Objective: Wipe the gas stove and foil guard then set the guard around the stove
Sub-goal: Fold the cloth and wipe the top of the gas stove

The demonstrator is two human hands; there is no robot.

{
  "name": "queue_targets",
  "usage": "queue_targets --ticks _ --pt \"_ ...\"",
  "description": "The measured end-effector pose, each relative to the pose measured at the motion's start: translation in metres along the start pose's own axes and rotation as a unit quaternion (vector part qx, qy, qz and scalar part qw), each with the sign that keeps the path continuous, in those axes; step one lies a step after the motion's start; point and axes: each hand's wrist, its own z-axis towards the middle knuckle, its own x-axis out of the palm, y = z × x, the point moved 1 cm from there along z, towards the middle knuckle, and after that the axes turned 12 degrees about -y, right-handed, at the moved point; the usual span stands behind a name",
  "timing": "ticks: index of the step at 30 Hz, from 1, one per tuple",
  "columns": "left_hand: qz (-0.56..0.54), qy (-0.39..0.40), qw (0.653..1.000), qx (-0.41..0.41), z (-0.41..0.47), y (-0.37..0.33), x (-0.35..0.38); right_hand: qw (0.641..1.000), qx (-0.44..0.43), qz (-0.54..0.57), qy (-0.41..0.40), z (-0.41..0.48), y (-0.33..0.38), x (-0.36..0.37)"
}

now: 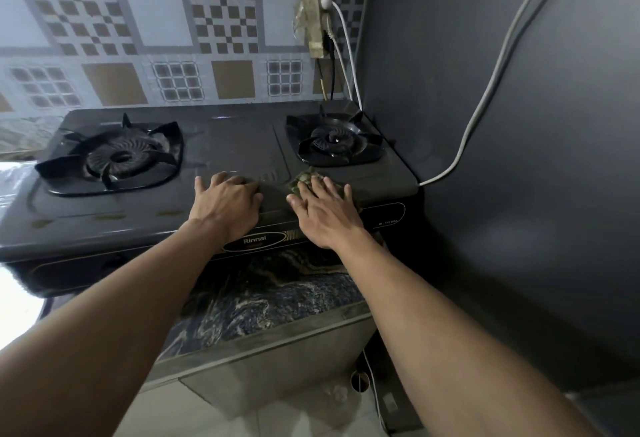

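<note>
A dark two-burner gas stove point(221, 146) stands on a marbled counter. My right hand point(323, 210) lies flat with spread fingers on a greenish cloth point(304, 177), pressing it onto the stove top just in front of the right burner point(334, 140). My left hand point(228, 201) rests palm-down on the middle front of the stove top, fingers slightly bent. The left burner point(114, 156) sits uncovered. At the far left edge a shiny crinkled sheet point(17, 139), perhaps the foil guard, is partly in view.
A grey wall point(519, 125) rises close to the stove's right side, with a white cable point(485, 101) running down it. A power strip point(313, 7) with plugged cords hangs on the tiled back wall. The marbled counter edge point(277, 298) lies in front.
</note>
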Motion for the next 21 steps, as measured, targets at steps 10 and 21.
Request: queue_targets --ticks 10,21 --pt "-0.010 -0.032 0.999 -0.023 -0.037 0.057 -0.021 0.999 -0.038 -0.033 -0.018 -0.004 0.034 0.000" --pt "0.023 -0.072 0.997 -0.031 -0.073 0.130 -0.024 1.000 -0.009 -0.005 -0.005 -0.006 0.118 0.023"
